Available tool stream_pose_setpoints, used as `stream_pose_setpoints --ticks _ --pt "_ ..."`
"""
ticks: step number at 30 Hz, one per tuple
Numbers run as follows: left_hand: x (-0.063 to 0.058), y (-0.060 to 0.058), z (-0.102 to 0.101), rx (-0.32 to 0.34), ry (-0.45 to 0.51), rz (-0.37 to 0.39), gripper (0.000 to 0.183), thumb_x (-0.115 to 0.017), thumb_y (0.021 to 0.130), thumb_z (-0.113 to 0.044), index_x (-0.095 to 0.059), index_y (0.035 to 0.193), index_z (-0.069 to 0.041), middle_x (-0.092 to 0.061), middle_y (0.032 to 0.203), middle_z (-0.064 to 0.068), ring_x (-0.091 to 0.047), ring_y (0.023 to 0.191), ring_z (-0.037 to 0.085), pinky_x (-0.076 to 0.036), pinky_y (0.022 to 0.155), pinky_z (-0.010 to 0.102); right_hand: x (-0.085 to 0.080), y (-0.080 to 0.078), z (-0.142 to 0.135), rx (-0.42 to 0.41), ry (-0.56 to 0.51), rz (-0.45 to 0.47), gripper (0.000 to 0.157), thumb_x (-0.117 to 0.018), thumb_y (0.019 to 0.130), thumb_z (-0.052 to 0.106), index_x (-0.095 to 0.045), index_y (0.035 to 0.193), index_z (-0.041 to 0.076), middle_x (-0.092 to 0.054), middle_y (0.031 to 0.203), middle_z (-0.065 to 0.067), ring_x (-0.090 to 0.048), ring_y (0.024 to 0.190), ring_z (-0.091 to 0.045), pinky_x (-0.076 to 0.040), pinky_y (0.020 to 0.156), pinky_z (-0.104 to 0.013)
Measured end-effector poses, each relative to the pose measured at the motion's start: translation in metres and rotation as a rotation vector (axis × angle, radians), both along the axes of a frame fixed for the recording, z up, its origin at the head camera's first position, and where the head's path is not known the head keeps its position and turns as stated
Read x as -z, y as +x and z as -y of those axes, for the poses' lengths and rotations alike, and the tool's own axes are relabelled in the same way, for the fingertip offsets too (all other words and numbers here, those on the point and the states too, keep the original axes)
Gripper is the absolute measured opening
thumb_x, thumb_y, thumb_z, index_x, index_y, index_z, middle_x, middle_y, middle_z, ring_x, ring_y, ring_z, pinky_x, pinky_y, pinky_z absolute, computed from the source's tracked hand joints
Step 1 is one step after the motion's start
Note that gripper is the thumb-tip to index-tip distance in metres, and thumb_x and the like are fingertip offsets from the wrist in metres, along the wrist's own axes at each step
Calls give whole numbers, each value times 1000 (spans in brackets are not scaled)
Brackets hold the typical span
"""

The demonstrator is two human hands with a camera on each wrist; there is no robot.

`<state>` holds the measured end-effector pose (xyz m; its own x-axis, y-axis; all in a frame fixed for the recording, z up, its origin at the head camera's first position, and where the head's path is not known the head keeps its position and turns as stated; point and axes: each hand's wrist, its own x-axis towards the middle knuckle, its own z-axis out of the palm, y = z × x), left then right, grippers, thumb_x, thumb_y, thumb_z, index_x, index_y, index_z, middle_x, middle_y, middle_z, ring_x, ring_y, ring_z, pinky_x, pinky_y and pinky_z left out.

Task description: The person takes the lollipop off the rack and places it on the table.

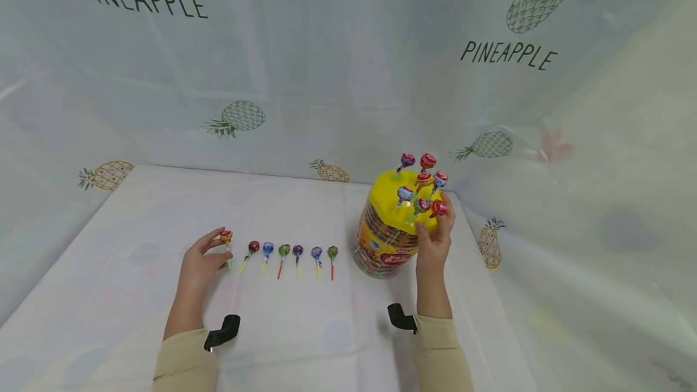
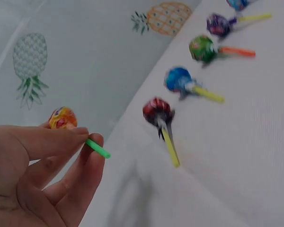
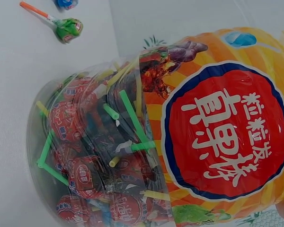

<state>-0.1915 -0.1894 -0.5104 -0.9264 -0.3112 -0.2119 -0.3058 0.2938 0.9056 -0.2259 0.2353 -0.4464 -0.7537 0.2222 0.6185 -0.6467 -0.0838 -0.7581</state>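
Note:
In the head view my left hand (image 1: 198, 265) pinches an orange-wrapped lollipop (image 1: 225, 236) with a green stick, held at the left end of a row. The left wrist view shows that lollipop (image 2: 63, 117) between thumb and fingers. Beside it lies a dark red lollipop (image 1: 253, 247) with a yellow stick. My right hand (image 1: 434, 247) grips the yellow lid (image 1: 383, 189) of a large candy jar (image 1: 376, 244) from its right side. Several wrapped lollipops stand upright in the lid, a red one (image 1: 438, 208) close to my right fingers. The right wrist view shows more lollipops inside the clear jar (image 3: 42, 123).
Along the white table (image 1: 294, 331) the row goes on with a blue lollipop (image 1: 268, 248), a green one (image 1: 284, 250), a purple one (image 1: 297, 250) and others, sticks toward me. A pineapple-print curtain (image 1: 348, 77) hangs behind and to the right.

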Motion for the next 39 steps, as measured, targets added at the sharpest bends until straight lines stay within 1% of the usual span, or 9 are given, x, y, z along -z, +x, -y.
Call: stream_pose_setpoints --ticks 6,10,13,19,22,25,29,33,39 --pt "12 -2 8 86 -127 41 64 -65 90 -3 -41 149 -10 -51 135 24 -64 77 21 -48 81 41 0 0 0 -13 -12 -16 54 -53 96 -1 -42 147 10 -18 156 -8 -33 135 -31 -41 103 -28" --pt "19 -6 13 158 -214 42 63 -66 89 -1 -42 147 -7 -53 132 25 -57 97 34 -42 85 47 1 0 1 -12 -17 -10 54 -54 95 -1 -43 146 11 -20 155 -6 -33 135 -31 -41 103 -28" --pt "22 -12 16 223 -274 21 63 -66 88 0 -43 145 -4 -54 130 28 -54 101 35 -42 84 47 1 0 2 -8 -13 -8 53 -54 94 -2 -44 146 9 -19 156 -8 -32 136 -30 -40 103 -28" --pt "18 -21 22 292 -311 54 61 -67 88 1 -43 144 -2 -53 130 29 -57 70 22 -46 71 39 1 1 2 6 0 16 53 -54 94 -2 -46 145 10 -20 156 -5 -31 138 -28 -39 104 -27" --pt "19 -26 25 319 -312 66 61 -66 88 2 -43 143 -2 -53 129 29 -55 64 18 -45 64 33 0 2 1 10 1 30 57 -55 94 -1 -41 148 12 -21 155 -4 -32 137 -28 -40 104 -26" --pt "22 -29 25 344 -333 70 60 -66 88 2 -44 143 -2 -54 127 28 -55 65 17 -45 66 34 -2 2 1 7 -2 34 58 -55 94 0 -40 149 13 -21 155 -4 -33 136 -28 -40 103 -26" --pt "22 -32 24 365 -360 63 59 -67 87 3 -45 142 0 -57 122 27 -55 69 19 -45 69 35 -1 1 1 4 -7 31 59 -55 94 -1 -39 149 13 -20 155 -4 -33 137 -28 -40 104 -27" --pt "20 -32 21 373 -342 65 57 -66 86 5 -46 140 1 -57 118 26 -55 66 18 -46 63 33 0 0 0 4 -10 24 60 -54 94 -2 -38 150 14 -21 155 -4 -33 137 -28 -40 103 -27" --pt "17 -30 18 371 -330 79 58 -65 87 7 -45 140 1 -54 119 26 -55 63 17 -46 61 32 3 -1 0 -3 -14 4 54 -54 95 0 -44 146 11 -18 156 -7 -32 137 -30 -40 104 -28"
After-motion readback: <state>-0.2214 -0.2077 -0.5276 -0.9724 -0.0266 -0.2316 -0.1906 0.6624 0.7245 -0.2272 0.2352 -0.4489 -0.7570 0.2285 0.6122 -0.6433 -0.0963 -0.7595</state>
